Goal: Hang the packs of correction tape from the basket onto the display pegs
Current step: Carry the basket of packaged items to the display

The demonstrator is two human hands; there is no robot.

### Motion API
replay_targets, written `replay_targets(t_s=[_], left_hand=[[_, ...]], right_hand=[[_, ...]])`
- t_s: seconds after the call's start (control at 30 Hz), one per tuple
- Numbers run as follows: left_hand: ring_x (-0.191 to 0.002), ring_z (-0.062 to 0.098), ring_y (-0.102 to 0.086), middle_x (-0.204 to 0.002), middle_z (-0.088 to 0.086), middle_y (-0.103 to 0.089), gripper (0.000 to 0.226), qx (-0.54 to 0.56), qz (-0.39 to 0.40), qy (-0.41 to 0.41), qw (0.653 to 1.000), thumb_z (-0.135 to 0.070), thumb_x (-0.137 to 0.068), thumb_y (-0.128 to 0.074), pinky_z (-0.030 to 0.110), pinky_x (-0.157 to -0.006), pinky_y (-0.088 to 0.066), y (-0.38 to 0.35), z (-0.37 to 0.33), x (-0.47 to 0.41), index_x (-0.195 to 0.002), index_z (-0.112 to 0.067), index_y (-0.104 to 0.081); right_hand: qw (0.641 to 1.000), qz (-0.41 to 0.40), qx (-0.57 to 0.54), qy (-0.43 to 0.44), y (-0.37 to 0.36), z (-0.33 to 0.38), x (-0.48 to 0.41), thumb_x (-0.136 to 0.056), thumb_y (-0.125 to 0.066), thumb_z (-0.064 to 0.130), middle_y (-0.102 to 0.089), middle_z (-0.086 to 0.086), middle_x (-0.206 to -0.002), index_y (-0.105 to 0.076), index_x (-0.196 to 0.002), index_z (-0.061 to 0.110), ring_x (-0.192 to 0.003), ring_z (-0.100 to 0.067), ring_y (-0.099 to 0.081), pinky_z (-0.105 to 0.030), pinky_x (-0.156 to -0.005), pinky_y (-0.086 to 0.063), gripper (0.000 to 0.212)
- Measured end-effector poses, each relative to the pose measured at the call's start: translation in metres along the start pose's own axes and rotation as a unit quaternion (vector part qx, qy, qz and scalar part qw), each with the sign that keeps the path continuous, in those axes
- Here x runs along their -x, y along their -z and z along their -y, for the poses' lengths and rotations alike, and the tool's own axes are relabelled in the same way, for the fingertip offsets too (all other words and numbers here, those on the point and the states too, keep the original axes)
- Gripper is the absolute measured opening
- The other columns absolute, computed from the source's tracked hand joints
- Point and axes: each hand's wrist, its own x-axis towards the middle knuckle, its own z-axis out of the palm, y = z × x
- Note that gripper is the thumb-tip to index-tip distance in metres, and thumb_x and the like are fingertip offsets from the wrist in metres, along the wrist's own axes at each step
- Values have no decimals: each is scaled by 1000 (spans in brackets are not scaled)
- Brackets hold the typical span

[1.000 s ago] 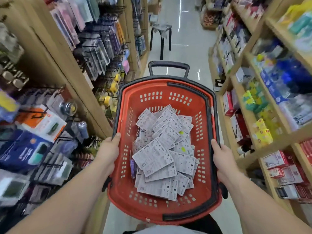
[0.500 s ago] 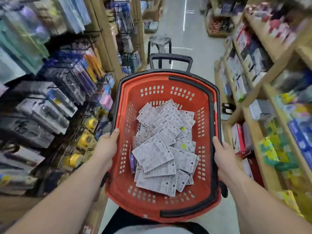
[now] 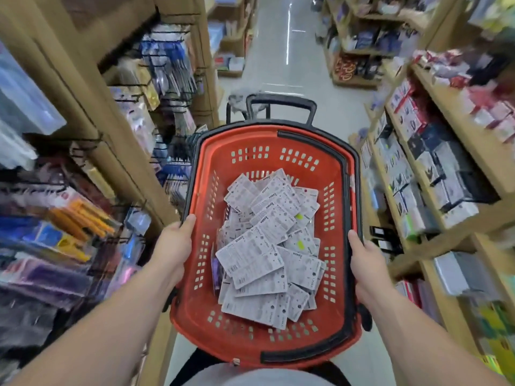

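I carry a red plastic basket [image 3: 338,174] with a black rim in front of me. A loose heap of white correction tape packs [image 3: 267,246] lies in its bottom, printed backs up. My left hand [image 3: 174,247] grips the basket's left rim and my right hand [image 3: 365,267] grips its right rim. Black display pegs [image 3: 128,240] with hanging stationery packs stick out of the wooden shelving on my left.
A narrow aisle of pale floor [image 3: 281,62] runs ahead between wooden shelves. Boxed goods fill the right-hand shelves [image 3: 418,151]. A dark stool [image 3: 245,107] stands just beyond the basket's black pull handle [image 3: 281,103].
I have moved forward down the aisle with the basket; the left and right shelves have slid past, and the stool is now close behind the basket's far end. Both hands keep their grip.
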Motion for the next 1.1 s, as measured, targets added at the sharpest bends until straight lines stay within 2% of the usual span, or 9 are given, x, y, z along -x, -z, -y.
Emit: replay_targets(t_s=[0.07,0.13,0.33,0.43,0.53,0.63,0.77,0.87,1.1], left_hand=[[-84,29,-74,-96,10,-77,51,0,4,3,1000,-50,-106,-54,45,-82,-61,-19,-41,-41,-125,-4,-66],[-80,29,-74,-93,10,-78,49,1,4,-2,1000,-48,-106,-55,43,-78,-62,-41,-79,-83,-122,-4,-67],[-82,34,-75,-94,14,-79,41,-2,1,-10,1000,-44,-108,-54,45,-79,-62,-125,-168,-202,-105,-7,-71],[-89,37,-76,-96,15,-79,45,5,-27,-8,1000,-47,-106,-55,51,-87,-62,-179,-207,-264,-106,-6,-72],[-89,33,-76,-100,13,-78,51,14,-42,10,999,-52,-104,-55,51,-88,-62,-228,-249,-320,-118,-5,-70],[-88,34,-75,-97,14,-78,46,15,-53,11,998,-48,-106,-54,50,-87,-62,-266,-299,-366,-109,-6,-71],[-96,38,-75,-106,14,-79,59,21,-66,13,997,-65,-95,-56,56,-89,-61,-297,-352,-439,-114,-12,-72],[-96,39,-75,-102,15,-79,48,22,-66,11,997,-53,-105,-54,57,-93,-60,-315,-394,-493,-113,-8,-71],[-93,38,-74,-98,15,-78,44,16,-45,-4,999,-48,-106,-54,54,-90,-61,-339,-486,-653,-102,-8,-72]], right_hand=[[1000,-5,-2,-5,-20,35,-39,-101,-53,53,-71,-28,-100,-68,-106,5,-90,-46,-71,-63,-90,-55,51],[1000,-4,-2,-10,-39,70,-77,-100,-53,55,-73,-26,-100,-68,-107,4,-89,-44,-72,-65,-90,-55,53],[1000,3,-15,-10,-94,158,-216,-102,-52,52,-74,-23,-105,-67,-105,9,-95,-44,-72,-63,-87,-57,45],[1000,11,-18,-2,-120,204,-303,-102,-54,49,-73,-24,-107,-65,-100,8,-96,-44,-72,-64,-87,-57,43],[1000,29,-12,2,-142,259,-381,-102,-55,48,-74,-23,-105,-65,-95,11,-95,-43,-72,-63,-88,-57,38],[999,38,3,-5,-161,316,-448,-101,-55,50,-76,-18,-101,-66,-100,11,-93,-40,-74,-60,-87,-59,41],[998,54,16,11,-198,381,-522,-102,-54,48,-75,-16,-98,-65,-95,12,-93,-39,-73,-63,-86,-58,39],[998,60,10,18,-236,417,-573,-103,-55,45,-75,-15,-95,-64,-93,11,-92,-39,-73,-62,-85,-59,37],[999,38,6,15,-352,495,-675,-103,-54,45,-75,-13,-98,-65,-98,12,-92,-36,-73,-57,-87,-59,35]])
